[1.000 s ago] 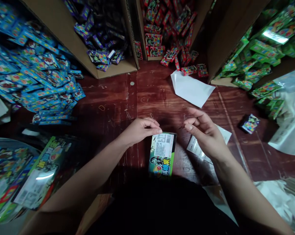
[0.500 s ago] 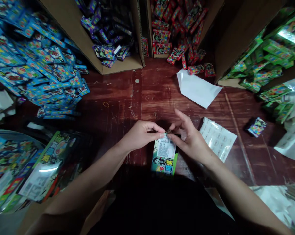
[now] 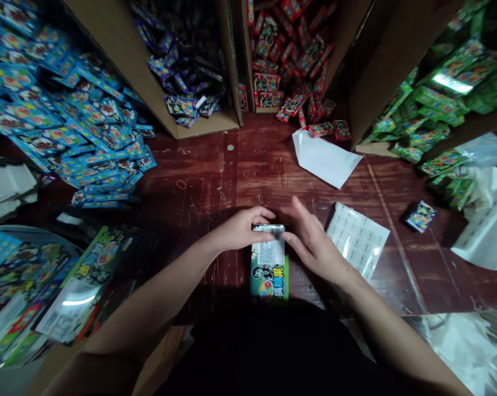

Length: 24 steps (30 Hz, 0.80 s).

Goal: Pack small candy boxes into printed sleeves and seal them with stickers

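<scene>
A green and blue candy packet with a white printed label lies in front of my body, its lower end towards me. My left hand grips its far left end, thumb on the near side and fingers behind. My right hand is at the packet's far right corner, slightly blurred. Its fingers are stretched and apart, and the thumb tip is beside or touching the corner. To the right of this hand lies a sheet of round clear stickers.
A folded white sheet lies further back. Cardboard boxes hold purple packs, red packs and green packs. Blue packs are piled at left, above filled packets. One small dark pack sits at right.
My right hand has loosened from the packet's top edge, its fingers now straighter. The fingers of my left hand now lie along the far edge. The whole view has shifted slightly.
</scene>
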### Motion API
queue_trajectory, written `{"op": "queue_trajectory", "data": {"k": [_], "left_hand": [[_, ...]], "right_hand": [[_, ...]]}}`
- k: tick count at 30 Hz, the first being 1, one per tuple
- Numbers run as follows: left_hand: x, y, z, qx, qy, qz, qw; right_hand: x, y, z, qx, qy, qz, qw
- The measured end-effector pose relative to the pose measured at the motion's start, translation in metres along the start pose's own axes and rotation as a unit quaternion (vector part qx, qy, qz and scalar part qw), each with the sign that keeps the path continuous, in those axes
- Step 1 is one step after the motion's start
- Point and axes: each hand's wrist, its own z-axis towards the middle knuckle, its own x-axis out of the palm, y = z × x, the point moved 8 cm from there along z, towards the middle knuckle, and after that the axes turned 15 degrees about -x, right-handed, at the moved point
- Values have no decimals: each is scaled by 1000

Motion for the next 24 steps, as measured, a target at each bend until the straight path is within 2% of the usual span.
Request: {"op": "queue_trajectory", "data": {"k": [2,4,6,8,11,13,15,18,21,24], "left_hand": [[-27,3,-3,0,-85,-41,996],[-56,8,-14,20,-197,-135,971],[-65,18,-27,32,-259,-224,939],[-53,28,-36,40,-261,-257,930],[-16,36,-44,47,-208,-204,956],[7,37,-47,40,-178,-121,976],[21,32,-48,41,-170,-58,983],[33,17,-45,71,-162,-49,983],[54,11,-39,86,-84,-63,991],[74,20,-39,80,-3,-75,994]], "right_hand": [[-24,-7,-17,36,-134,46,989],[-40,-16,-38,81,-256,85,960],[-39,-22,-51,121,-314,125,933],[-33,-25,-53,144,-345,166,913],[-35,-25,-46,133,-388,179,894],[-42,-23,-40,105,-373,163,907],[-46,-20,-34,70,-310,155,935],[-47,-15,-32,23,-199,135,970],[-43,-9,-32,-19,-114,103,988],[-31,-8,-34,-26,-39,138,989]]}}
